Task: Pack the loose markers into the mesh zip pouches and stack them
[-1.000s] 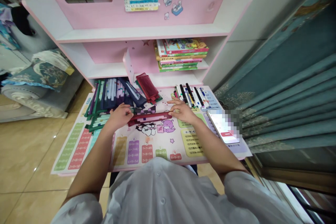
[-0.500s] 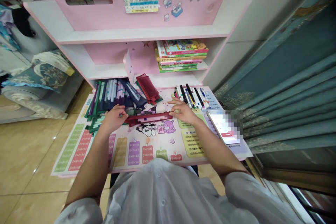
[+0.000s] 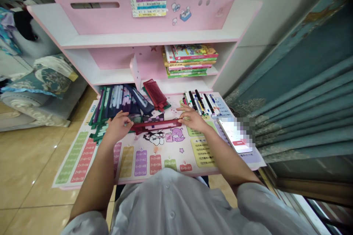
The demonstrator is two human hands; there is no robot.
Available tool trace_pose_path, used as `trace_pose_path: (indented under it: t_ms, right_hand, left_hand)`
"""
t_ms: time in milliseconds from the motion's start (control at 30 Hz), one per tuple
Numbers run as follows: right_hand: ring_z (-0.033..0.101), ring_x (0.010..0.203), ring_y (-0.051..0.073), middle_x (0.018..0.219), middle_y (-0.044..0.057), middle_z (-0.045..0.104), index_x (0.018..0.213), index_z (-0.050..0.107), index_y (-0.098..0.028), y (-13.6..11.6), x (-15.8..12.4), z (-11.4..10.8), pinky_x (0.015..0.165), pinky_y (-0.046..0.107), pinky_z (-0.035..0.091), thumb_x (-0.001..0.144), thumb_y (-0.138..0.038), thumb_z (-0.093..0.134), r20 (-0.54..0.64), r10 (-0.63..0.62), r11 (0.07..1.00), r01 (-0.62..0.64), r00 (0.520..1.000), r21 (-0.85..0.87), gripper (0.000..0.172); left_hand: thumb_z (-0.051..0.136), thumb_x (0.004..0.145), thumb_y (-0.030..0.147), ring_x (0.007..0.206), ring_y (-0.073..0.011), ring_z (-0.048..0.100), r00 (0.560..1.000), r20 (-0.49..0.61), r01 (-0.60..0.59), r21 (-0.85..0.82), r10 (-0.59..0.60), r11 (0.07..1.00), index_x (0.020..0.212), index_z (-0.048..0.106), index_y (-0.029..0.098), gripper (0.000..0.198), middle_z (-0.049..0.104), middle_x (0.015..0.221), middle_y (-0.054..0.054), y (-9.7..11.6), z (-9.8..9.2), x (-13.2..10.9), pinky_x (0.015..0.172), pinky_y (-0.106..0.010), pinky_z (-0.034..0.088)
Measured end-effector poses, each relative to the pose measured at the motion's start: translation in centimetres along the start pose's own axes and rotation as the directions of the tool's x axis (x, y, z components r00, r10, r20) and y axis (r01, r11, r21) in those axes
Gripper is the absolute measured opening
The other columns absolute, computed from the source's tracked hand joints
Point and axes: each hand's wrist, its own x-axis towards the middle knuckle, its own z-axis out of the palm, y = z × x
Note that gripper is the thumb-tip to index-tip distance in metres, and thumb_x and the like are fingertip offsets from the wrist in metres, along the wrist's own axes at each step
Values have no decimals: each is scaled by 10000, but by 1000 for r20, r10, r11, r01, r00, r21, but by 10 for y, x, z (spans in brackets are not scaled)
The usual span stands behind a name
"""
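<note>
A dark red mesh pouch (image 3: 157,125) with pens inside stretches across the middle of the desk mat between my two hands. My left hand (image 3: 120,124) pinches its left end. The thumb and fingers of my right hand (image 3: 192,118) are closed on its right end. Beyond my left hand lie several filled mesh pouches (image 3: 118,99), green and dark blue, with pens showing through. A stack of flat dark red pouches (image 3: 156,94) rests behind the held one. Past my right hand, loose pens and markers (image 3: 202,102) lie in a group.
A phone (image 3: 234,134) lies at the desk's right side, partly blurred out. Behind the desk rises a pink and white shelf (image 3: 149,40) with stacked books (image 3: 190,60). A teal curtain (image 3: 311,95) hangs to the right, and a sofa (image 3: 35,95) stands at the left.
Both hands keep hold of the red pouch in nearly the same place. The view has shifted slightly, so the shelf appears a little lower.
</note>
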Motion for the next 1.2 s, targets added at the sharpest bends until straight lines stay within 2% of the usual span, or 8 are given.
trace_pose_path:
  t_ms: [233, 333, 433, 533, 600, 833, 1067, 1200]
  right_hand:
    - [404, 1404, 331, 1267, 73, 668, 712, 722, -231, 3, 0, 4, 1123, 602, 338, 807, -281, 700, -20, -27, 1000, 27, 999, 6, 109]
    - [417, 1394, 332, 1256, 74, 670, 726, 733, -236, 4, 1, 5, 1117, 592, 360, 812, -300, 701, -34, -44, 999, 45, 998, 27, 112]
    - [427, 1385, 347, 1250, 89, 671, 743, 741, -234, 5, 1, 4, 1102, 599, 378, 822, -329, 697, -33, -81, 996, 82, 996, 33, 132]
    - [429, 1384, 350, 1245, 100, 671, 777, 746, -232, 4, 1, 2, 1095, 599, 390, 848, -356, 669, -35, -137, 990, 138, 990, 34, 162]
    - [432, 1384, 336, 1238, 92, 675, 793, 746, -240, 3, 1, 1, 1108, 588, 388, 864, -376, 650, -49, -172, 984, 174, 984, 40, 180]
    - [475, 1353, 299, 1166, 83, 706, 793, 733, -248, 2, 1, 4, 1116, 556, 397, 904, -408, 595, -170, -223, 967, 240, 960, 85, 239]
    - [515, 1309, 294, 1126, 80, 716, 807, 725, -258, 2, 3, 10, 1109, 564, 393, 885, -452, 615, -235, -166, 972, 199, 958, 127, 237]
    - [549, 1272, 283, 1139, 90, 706, 868, 716, -258, 5, 4, 15, 1100, 541, 414, 867, -484, 627, -316, -62, 984, 110, 947, 137, 244]
  left_hand:
    - [555, 842, 285, 1418, -326, 378, 999, -31, 13, 32, -12, 999, 754, 684, 225, 168, 581, 1397, -69, 0, 3, -1, 1097, -716, 277]
    - [579, 841, 283, 1430, -343, 352, 993, -118, -1, 109, 14, 994, 850, 713, 231, 144, 557, 1421, -95, 8, 2, -6, 1107, -725, 247]
    - [620, 837, 361, 1451, -356, 306, 973, -154, -137, 206, 170, 969, 989, 720, 235, 221, 516, 1457, -115, 22, 9, -12, 1127, -713, 220]
    - [628, 837, 431, 1445, -369, 314, 949, -45, -292, 239, 311, 926, 1054, 717, 244, 300, 529, 1447, -114, 35, 25, -19, 1131, -727, 171]
    - [615, 855, 389, 1433, -359, 341, 944, -27, -314, 237, 330, 919, 1063, 716, 249, 271, 558, 1420, -112, 42, 38, -22, 1130, -730, 152]
    - [592, 887, 330, 1390, -348, 414, 918, -102, -358, 207, 384, 910, 865, 747, 233, 183, 652, 1300, -98, 51, 46, -25, 1135, -732, 102]
    - [560, 880, 258, 1387, -334, 426, 866, 26, -499, 97, 499, 861, 700, 712, 201, 242, 665, 1283, -70, 60, 42, -34, 1139, -712, 120]
    - [502, 897, 274, 1432, -336, 356, 878, -137, -457, 35, 458, 889, 671, 682, 191, 300, 595, 1385, -75, 54, 41, -40, 1131, -702, 154]
